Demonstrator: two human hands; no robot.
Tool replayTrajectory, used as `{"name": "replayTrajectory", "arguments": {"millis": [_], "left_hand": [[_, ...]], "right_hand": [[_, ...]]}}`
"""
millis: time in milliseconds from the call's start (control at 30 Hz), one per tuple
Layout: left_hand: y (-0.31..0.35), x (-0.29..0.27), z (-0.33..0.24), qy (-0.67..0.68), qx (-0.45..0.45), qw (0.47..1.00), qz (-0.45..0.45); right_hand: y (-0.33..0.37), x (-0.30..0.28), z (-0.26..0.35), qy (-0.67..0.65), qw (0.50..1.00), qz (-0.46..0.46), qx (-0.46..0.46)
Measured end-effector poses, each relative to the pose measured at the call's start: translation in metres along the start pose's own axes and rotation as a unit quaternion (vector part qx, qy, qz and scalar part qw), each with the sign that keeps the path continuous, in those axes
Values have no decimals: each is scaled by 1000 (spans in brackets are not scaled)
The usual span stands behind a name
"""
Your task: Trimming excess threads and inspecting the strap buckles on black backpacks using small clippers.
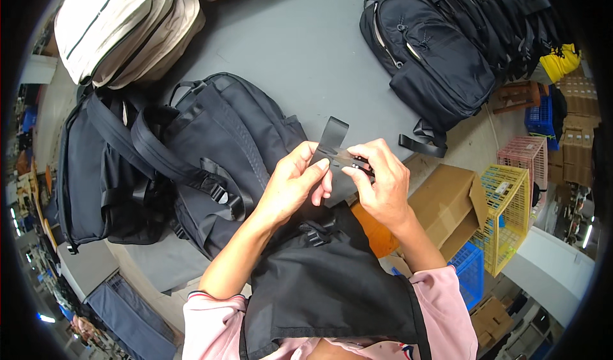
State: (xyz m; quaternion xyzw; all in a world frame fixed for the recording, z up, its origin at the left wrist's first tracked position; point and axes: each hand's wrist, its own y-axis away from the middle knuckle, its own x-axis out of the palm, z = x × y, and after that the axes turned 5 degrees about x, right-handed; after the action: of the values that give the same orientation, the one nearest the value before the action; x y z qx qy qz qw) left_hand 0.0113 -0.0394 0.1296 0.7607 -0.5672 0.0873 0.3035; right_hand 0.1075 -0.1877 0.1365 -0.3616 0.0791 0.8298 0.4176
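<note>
My left hand (292,180) is closed, thumb and fingers pinching a flat black webbing strap (335,132) whose looped end stands up above the fingertips. Close beside it, my right hand (384,184) pinches a small dark piece (363,163) with pale specks, at the strap's other side. Its kind is partly hidden by the fingers. Below and left of my hands lies a black backpack (220,127) on the grey table, its shoulder straps (148,146) and a buckle (219,193) uppermost. A black apron (332,290) covers my front, under both hands.
Another black backpack (83,175) lies at the left, with beige backpacks (118,25) behind it. More black backpacks (440,53) lie along the grey table's (287,41) far right. Right of me stand a cardboard box (444,200), a yellow crate (504,200) and a blue crate (467,274).
</note>
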Motion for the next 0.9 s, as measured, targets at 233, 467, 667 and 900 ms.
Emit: {"name": "replayTrajectory", "arguments": {"millis": [233,467,667,900], "left_hand": [[-2,-6,4,58,-18,998,-21],[-4,-10,3,140,-65,987,-32],[-3,-10,0,154,-75,985,-29],[-1,-11,1,159,-71,984,-30]], "right_hand": [[3,1,-7,-27,998,-20,-47],[0,2,-6,-67,997,19,-18],[4,7,-7,-91,995,-29,-38],[-2,-2,-8,-186,981,10,57]]}}
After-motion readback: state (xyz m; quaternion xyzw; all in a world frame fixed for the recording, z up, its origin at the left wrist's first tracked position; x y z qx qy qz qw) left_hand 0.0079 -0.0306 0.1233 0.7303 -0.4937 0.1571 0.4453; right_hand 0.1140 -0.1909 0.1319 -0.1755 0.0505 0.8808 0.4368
